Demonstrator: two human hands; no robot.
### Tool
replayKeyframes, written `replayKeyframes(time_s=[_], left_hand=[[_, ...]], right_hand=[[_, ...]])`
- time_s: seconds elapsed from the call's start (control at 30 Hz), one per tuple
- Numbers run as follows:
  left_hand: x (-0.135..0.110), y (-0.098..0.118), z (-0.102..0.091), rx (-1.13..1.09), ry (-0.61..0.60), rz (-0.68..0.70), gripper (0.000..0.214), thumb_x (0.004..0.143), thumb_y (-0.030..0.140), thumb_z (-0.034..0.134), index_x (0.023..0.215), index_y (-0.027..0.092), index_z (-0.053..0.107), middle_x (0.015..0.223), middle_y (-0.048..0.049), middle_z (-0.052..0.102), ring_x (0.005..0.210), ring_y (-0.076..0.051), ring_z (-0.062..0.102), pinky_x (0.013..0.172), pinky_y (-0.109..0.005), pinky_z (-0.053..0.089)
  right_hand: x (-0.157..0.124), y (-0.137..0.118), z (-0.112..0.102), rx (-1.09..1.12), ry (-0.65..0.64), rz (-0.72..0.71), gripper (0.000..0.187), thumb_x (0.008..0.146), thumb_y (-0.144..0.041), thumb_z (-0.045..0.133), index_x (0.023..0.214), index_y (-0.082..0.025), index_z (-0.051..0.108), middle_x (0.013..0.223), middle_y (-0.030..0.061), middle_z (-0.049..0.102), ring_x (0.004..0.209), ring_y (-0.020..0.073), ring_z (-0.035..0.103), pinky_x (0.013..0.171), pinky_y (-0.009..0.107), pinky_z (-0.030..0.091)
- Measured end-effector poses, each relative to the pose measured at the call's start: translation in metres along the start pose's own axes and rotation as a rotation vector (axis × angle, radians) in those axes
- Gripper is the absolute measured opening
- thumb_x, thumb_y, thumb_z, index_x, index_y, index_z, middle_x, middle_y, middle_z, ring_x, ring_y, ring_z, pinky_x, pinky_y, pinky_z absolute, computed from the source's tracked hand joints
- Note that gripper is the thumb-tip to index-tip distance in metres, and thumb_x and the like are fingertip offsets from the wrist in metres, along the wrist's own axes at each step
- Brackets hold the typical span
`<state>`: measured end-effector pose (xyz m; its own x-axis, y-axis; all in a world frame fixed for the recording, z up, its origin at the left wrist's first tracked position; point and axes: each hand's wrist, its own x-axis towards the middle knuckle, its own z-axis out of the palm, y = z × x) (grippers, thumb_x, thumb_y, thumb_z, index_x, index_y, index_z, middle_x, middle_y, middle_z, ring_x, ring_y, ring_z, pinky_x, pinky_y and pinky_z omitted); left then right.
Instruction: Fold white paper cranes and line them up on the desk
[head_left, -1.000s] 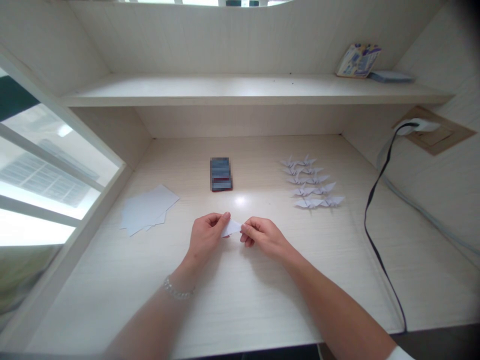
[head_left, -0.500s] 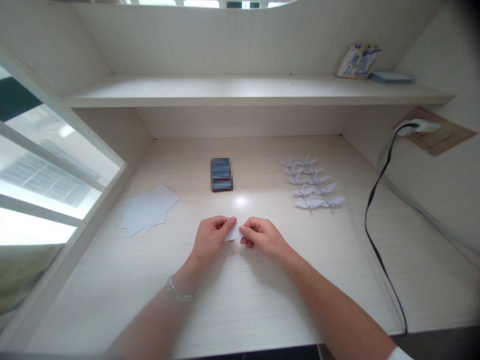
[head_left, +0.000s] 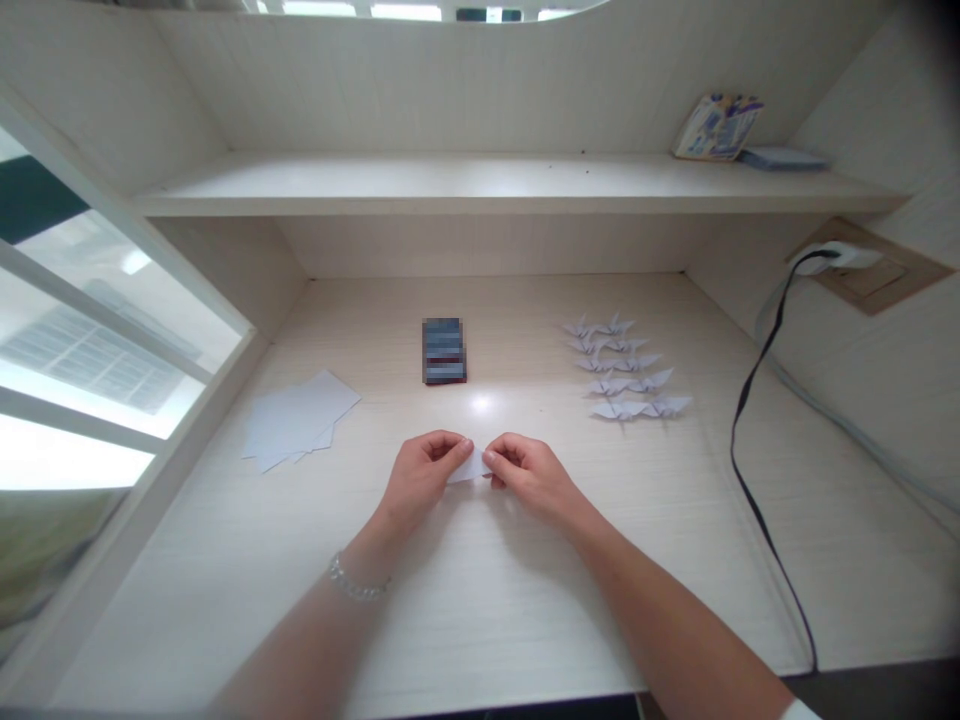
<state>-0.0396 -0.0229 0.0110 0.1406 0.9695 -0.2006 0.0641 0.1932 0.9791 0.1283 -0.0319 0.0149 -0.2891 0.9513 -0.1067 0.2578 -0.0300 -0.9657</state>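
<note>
Both of my hands pinch a small folded piece of pale paper [head_left: 471,466] just above the middle of the desk. My left hand [head_left: 421,478], with a bracelet at the wrist, grips its left end with closed fingers. My right hand [head_left: 526,472] grips the right end the same way. Most of the paper is hidden between the fingertips. A loose stack of pale paper sheets [head_left: 294,418] lies to the left of my hands. Several folded paper cranes [head_left: 624,366] lie in rows to the right.
A dark phone [head_left: 443,350] lies behind my hands. A black cable [head_left: 750,400] runs from a wall socket [head_left: 840,260] down across the right of the desk [head_left: 480,590]. On the shelf [head_left: 450,180] above rest a small box [head_left: 716,125] and flat sheets. A window is at left.
My hands have drawn closer together, so less of the folded paper shows between them now. Nothing else on the desk has moved.
</note>
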Motion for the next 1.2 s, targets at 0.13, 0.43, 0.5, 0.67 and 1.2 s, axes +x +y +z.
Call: replayKeyframes(time_s=[0.13,0.43,0.5,0.67,1.2], left_hand=[[0.000,-0.002,0.001,0.045,-0.017,0.026,0.023,0.072,0.036,0.062,0.074,0.013,0.067,0.073,-0.0041,0.063,0.066,-0.013,0.052,0.060,-0.022,0.040],[-0.002,-0.005,0.005,0.202,-0.024,0.107,0.026,0.077,0.039,0.055,0.075,0.014,0.063,0.071,-0.0026,0.061,0.065,-0.013,0.052,0.060,-0.022,0.040],[-0.002,-0.004,0.006,0.210,-0.034,0.123,0.025,0.076,0.039,0.056,0.075,0.014,0.063,0.073,-0.0031,0.062,0.067,-0.013,0.054,0.063,-0.023,0.041],[0.002,-0.005,-0.001,0.143,0.018,0.063,0.027,0.073,0.040,0.060,0.073,0.014,0.063,0.067,-0.0023,0.061,0.061,-0.012,0.052,0.056,-0.021,0.039],[0.003,-0.005,-0.006,-0.043,0.089,0.001,0.028,0.069,0.040,0.064,0.075,0.012,0.065,0.067,-0.0029,0.061,0.059,-0.011,0.050,0.054,-0.022,0.037]], right_hand=[[0.002,0.002,0.001,-0.033,0.041,-0.037,0.016,0.081,-0.030,0.051,0.077,-0.017,0.058,0.066,-0.0006,0.057,0.061,0.0115,0.053,0.057,0.023,0.040],[0.001,0.002,0.004,0.058,0.001,0.017,0.019,0.082,-0.032,0.048,0.073,-0.017,0.056,0.066,-0.0009,0.053,0.063,0.0118,0.052,0.058,0.023,0.045],[0.001,0.002,0.005,0.016,0.011,0.001,0.020,0.082,-0.032,0.048,0.073,-0.017,0.057,0.066,-0.0008,0.054,0.062,0.0116,0.052,0.057,0.023,0.044],[0.002,0.003,0.000,0.042,-0.054,0.040,0.021,0.083,-0.032,0.048,0.074,-0.016,0.057,0.064,0.0004,0.059,0.060,0.0116,0.056,0.059,0.023,0.044],[0.004,0.005,-0.006,0.006,-0.054,0.014,0.020,0.082,-0.032,0.050,0.074,-0.016,0.058,0.067,0.0022,0.062,0.060,0.0116,0.057,0.059,0.024,0.044]])
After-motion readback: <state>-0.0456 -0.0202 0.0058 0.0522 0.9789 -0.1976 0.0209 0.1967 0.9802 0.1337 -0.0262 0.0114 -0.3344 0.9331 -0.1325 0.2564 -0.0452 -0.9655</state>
